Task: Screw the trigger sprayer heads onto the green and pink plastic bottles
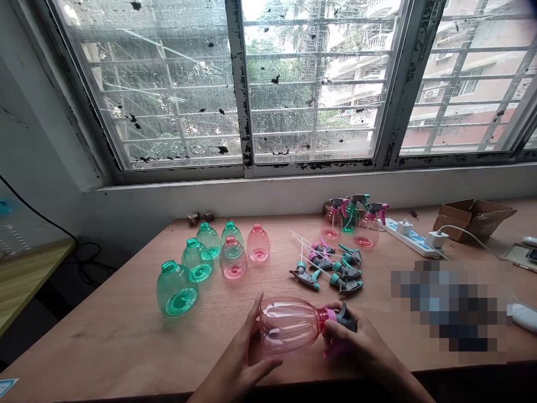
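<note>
A pink see-through bottle [287, 326] lies on its side near the table's front edge. My left hand [240, 364] cups the bottle's base, fingers wrapped around it. My right hand [356, 344] grips the grey and pink spray head [344, 319] at the bottle's neck. Several loose spray heads [333, 267] with thin white tubes lie in a pile just beyond. Further left stand several open green bottles [177, 288] and two pink bottles [233, 258] without heads.
Three bottles with spray heads fitted [352, 223] stand at the back. A white power strip [413, 235] with plugs, a cardboard box [474, 215] and a blurred patch lie to the right. The wooden table [104, 330] runs under a barred window.
</note>
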Tool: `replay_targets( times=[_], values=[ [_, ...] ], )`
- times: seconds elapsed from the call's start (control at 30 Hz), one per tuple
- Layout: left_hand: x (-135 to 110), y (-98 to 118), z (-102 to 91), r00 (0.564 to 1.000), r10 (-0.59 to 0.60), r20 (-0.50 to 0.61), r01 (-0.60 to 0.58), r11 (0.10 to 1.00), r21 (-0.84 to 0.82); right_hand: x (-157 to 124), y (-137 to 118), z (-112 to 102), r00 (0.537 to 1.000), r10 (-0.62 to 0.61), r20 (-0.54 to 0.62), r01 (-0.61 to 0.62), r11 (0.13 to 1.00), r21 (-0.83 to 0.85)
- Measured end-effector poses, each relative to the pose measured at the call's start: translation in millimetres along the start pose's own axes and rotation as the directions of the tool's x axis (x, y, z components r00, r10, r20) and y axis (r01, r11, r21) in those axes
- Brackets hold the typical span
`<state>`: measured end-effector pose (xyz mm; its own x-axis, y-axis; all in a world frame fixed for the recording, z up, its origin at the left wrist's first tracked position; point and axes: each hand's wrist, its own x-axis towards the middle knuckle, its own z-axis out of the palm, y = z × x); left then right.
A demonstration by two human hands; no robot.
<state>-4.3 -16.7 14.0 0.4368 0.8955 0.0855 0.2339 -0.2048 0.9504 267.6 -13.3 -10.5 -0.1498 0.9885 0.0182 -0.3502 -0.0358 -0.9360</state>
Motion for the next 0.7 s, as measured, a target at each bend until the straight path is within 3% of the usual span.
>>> replay_targets(
  times=[0.27, 0.53, 0.7],
  values=[
    [-2, 4, -1.5, 0.999, -0.049, 0.016, 0.050, 0.998, -0.040, 0, -1, -1, 1.000, 0.007, 0.016, -0.006, 1.000, -0.013],
    [1, -7, -1.5, 1.000, -0.005, 0.000, 0.005, 0.999, 0.038, 0, 0, -2, 1.000, 0.008, 0.003, -0.008, 1.000, -0.015],
    [-1, -3, -2.7, 0.999, -0.036, -0.005, 0.036, 0.999, 0.018, 0, -1, -1, 1.000, 0.014, 0.011, -0.014, 1.000, -0.012]
  ],
)
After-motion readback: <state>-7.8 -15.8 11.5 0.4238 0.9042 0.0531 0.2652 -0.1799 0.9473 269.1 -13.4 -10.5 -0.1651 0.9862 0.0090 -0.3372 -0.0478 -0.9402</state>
